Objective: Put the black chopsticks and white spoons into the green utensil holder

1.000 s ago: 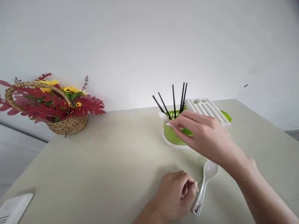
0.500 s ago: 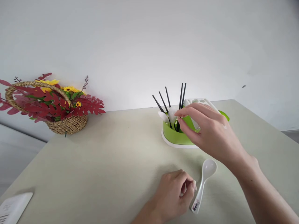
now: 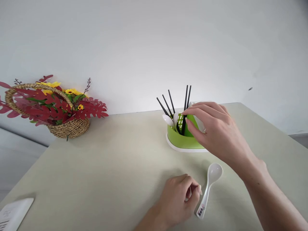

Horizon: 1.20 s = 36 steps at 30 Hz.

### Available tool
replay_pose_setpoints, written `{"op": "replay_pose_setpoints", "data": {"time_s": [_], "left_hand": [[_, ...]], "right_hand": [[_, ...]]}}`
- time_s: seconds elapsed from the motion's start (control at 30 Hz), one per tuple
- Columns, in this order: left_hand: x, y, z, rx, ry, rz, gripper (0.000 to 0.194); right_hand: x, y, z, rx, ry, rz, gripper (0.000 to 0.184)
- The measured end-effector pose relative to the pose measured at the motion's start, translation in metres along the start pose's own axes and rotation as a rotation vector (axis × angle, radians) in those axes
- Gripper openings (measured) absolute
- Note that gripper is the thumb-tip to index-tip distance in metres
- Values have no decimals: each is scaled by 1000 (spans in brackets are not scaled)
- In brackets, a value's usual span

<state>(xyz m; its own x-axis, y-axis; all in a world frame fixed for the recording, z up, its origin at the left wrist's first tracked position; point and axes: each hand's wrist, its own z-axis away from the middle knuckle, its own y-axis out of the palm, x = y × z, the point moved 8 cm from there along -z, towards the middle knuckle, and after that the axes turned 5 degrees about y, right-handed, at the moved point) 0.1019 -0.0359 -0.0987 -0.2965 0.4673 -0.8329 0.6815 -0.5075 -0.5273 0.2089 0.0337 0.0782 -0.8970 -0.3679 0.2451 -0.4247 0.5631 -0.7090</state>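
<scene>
The left hand curls narrow beside a loose white spoon on the desk. Farther off, the right hand, moderately wide with nothing visibly gripped, is best kept clear of the green utensil holder's upright black chopsticks.

Here's a glossy, smooth white spoon on a smooth, matt worktop! Far left, rough woven basket; far right, smooth plastic-looking green holder.
</scene>
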Motion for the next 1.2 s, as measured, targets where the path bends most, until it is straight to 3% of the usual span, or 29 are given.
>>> {"op": "replay_pose_setpoints", "data": {"time_s": [0.2, 0.53, 0.93, 1.2], "left_hand": [[1, 0, 0, -2, 5, -1, 10], [-4, -3, 1, -11, 40, 3, 12], [-1, -2, 0, 1, 37, -13, 15], [0, -1, 0, -3, 54, -29, 14]], "right_hand": [[-8, 12, -11, 100, 20, 98, 28], [-21, 45, -42, 326, -77, 233, 30], [-5, 39, -28, 343, -116, 266, 25], [13, 37, -14, 385, -107, 153, 17]]}}
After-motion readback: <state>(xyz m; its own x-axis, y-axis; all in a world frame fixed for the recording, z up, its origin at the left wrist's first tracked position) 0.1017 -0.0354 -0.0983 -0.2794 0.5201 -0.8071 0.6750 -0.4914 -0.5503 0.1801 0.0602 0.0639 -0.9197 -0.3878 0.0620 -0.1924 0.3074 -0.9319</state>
